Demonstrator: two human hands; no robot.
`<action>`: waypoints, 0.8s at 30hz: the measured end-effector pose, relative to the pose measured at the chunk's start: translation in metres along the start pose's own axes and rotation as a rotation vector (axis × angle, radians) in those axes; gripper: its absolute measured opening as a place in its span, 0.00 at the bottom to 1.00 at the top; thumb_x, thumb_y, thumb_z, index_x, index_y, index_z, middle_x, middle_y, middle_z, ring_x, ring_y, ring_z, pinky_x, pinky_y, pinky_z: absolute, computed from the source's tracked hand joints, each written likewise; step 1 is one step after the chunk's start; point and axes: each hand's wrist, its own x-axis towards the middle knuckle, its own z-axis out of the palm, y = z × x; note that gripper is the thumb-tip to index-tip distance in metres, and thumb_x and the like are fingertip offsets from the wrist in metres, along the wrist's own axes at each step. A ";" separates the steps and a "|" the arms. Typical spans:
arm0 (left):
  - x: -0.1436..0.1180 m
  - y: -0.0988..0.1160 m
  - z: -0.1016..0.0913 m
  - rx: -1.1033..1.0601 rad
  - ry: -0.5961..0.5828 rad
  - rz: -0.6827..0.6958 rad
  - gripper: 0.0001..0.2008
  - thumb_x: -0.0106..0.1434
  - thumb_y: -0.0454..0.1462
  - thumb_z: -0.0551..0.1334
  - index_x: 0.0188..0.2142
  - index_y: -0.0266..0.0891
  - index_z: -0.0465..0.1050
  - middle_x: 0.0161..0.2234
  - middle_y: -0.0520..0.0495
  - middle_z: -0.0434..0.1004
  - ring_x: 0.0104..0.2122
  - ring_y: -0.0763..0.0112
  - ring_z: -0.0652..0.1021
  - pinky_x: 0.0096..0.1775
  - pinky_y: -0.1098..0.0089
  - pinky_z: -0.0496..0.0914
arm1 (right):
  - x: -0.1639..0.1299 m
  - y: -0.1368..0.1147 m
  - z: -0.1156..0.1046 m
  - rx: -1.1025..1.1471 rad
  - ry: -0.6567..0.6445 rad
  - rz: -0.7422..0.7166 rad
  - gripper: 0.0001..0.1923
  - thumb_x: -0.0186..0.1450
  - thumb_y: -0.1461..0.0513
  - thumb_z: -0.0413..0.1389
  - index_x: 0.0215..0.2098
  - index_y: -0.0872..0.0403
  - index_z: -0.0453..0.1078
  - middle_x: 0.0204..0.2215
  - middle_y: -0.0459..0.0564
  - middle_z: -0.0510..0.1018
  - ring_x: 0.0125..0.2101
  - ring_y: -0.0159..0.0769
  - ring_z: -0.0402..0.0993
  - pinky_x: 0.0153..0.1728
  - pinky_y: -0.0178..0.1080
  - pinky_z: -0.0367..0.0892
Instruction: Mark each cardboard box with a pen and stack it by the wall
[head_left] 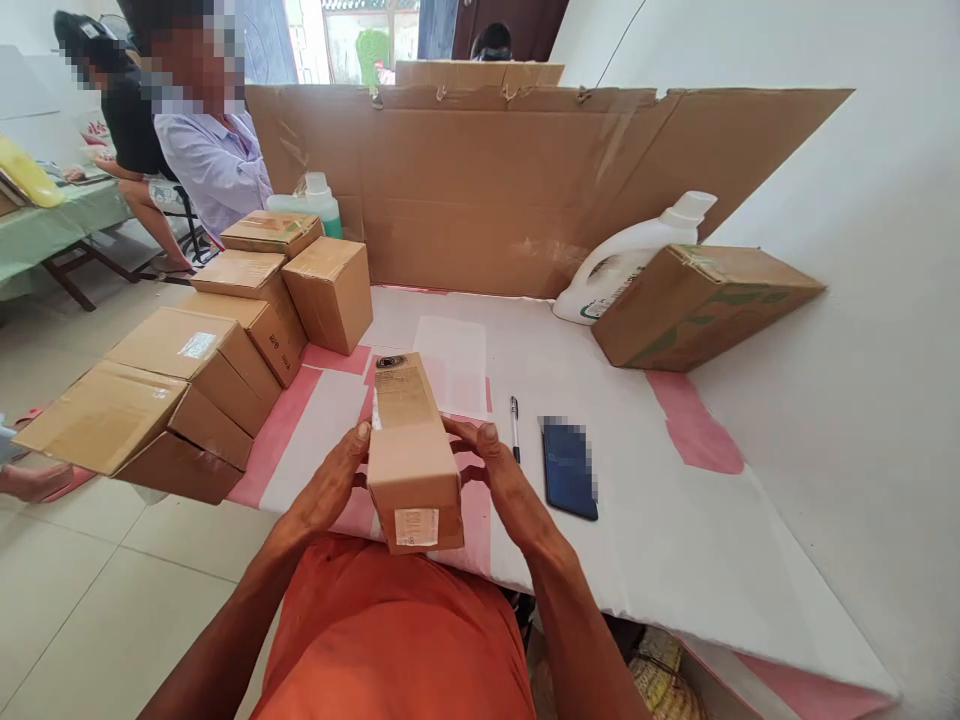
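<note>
I see the left hand [330,490] and right hand [506,485] both clamped on a long box [411,455], one per side, held at the near tabletop [675,520] edge. Pen [514,425] and phone [570,468] lie just right of it. Stacked boxes [202,370] on the left, jug [630,260] at back.

— The long brown cardboard box [411,455] looks matt, with glossy clear tape along its top.
— The white plastic jug [630,262] is smooth; the dark glass-faced phone [569,468] shines.
</note>
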 end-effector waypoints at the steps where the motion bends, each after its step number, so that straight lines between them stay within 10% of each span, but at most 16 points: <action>1: -0.003 0.006 -0.004 -0.032 -0.024 -0.013 0.38 0.69 0.65 0.55 0.64 0.43 0.75 0.63 0.39 0.79 0.66 0.45 0.73 0.58 0.51 0.76 | 0.001 -0.008 -0.003 -0.001 -0.001 -0.009 0.45 0.72 0.31 0.39 0.65 0.48 0.76 0.63 0.58 0.76 0.50 0.49 0.76 0.35 0.43 0.75; 8: -0.006 -0.027 -0.016 -0.249 0.030 0.055 0.39 0.66 0.66 0.59 0.63 0.43 0.76 0.60 0.38 0.80 0.63 0.44 0.76 0.59 0.49 0.76 | 0.007 0.015 0.005 -0.031 0.002 -0.112 0.43 0.71 0.30 0.40 0.68 0.44 0.72 0.66 0.56 0.72 0.58 0.50 0.72 0.50 0.50 0.75; 13: 0.009 -0.055 -0.004 -0.019 0.151 0.223 0.40 0.66 0.66 0.59 0.65 0.44 0.73 0.67 0.39 0.73 0.70 0.46 0.66 0.74 0.47 0.55 | 0.020 0.042 0.017 -0.100 -0.017 -0.096 0.41 0.70 0.33 0.51 0.74 0.40 0.61 0.75 0.52 0.62 0.72 0.52 0.57 0.67 0.57 0.62; 18: 0.030 -0.067 0.008 0.154 0.234 0.263 0.40 0.73 0.62 0.53 0.74 0.44 0.57 0.74 0.33 0.57 0.74 0.49 0.60 0.73 0.45 0.53 | 0.050 0.056 0.040 -0.069 -0.059 -0.055 0.36 0.74 0.40 0.54 0.75 0.42 0.59 0.70 0.55 0.69 0.67 0.52 0.68 0.67 0.58 0.64; 24: 0.053 -0.087 -0.046 0.219 0.545 0.245 0.38 0.70 0.64 0.56 0.67 0.42 0.65 0.65 0.33 0.71 0.66 0.51 0.73 0.66 0.49 0.67 | 0.107 0.085 0.098 -0.155 -0.137 -0.271 0.40 0.73 0.45 0.56 0.78 0.40 0.51 0.69 0.57 0.68 0.65 0.53 0.70 0.66 0.62 0.65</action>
